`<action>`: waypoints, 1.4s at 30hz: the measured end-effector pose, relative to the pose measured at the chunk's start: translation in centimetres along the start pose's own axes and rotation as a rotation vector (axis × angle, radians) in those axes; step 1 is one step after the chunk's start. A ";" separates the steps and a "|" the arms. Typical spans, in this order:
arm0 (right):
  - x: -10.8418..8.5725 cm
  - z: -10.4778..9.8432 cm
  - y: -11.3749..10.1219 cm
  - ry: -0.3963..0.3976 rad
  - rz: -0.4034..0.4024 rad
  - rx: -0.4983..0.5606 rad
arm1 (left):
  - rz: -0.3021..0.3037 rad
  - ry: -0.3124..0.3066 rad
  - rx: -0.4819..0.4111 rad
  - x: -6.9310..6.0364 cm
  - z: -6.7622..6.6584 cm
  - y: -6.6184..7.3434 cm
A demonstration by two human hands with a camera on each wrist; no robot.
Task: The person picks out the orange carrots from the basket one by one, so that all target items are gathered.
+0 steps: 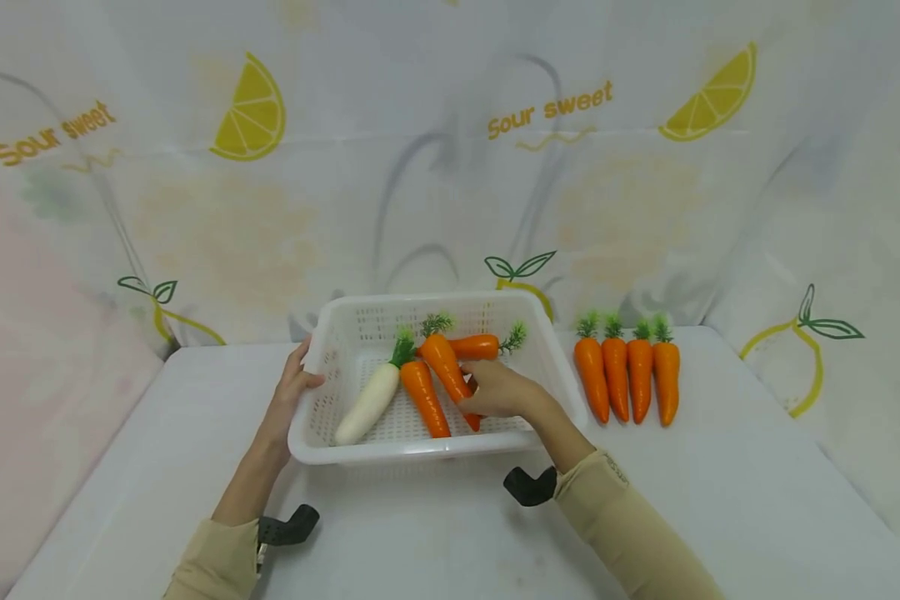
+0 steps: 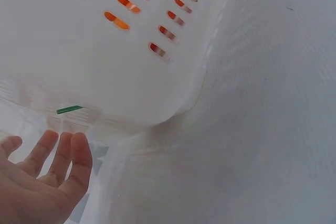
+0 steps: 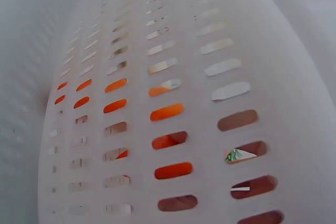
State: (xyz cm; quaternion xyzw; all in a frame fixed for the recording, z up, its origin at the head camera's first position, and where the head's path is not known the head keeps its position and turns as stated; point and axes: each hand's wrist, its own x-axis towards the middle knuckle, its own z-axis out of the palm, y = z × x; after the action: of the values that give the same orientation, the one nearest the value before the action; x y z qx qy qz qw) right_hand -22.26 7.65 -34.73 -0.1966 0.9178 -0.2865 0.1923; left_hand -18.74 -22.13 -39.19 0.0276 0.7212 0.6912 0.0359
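Note:
A white plastic basket (image 1: 420, 452) stands on the table. At its left side, my left hand (image 1: 291, 392) holds the rim, with the thumb over the edge; in the left wrist view its fingers lie along the outer wall. My right hand (image 1: 498, 392) reaches inside and grips the lower part of an orange carrot (image 1: 442, 360) with a green top. Beside that carrot lie a second carrot (image 1: 423, 396) and a white radish (image 1: 371, 402). Another carrot (image 1: 476, 347) lies crosswise behind them. Only the perforated basket wall (image 3: 136, 129) fills the right wrist view, hiding most of that hand.
To the right of the basket, several carrots (image 1: 617, 375) lie side by side on the white table (image 1: 735, 467), tops away from me. A patterned cloth (image 1: 450, 167) hangs behind the table. Black wrist-worn pieces stick out near both sleeves.

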 end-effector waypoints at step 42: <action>-8.0 -4.3 4.6 0.313 -0.147 0.300 | 0.004 -0.007 0.021 -0.2 0.1 0.0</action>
State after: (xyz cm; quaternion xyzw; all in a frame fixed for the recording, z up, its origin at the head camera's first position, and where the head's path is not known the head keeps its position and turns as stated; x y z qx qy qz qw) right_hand -18.60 16.86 -32.35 -0.1853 0.8667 -0.4600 0.0533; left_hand -18.55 -22.05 -39.23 0.0319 0.7282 0.6836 0.0370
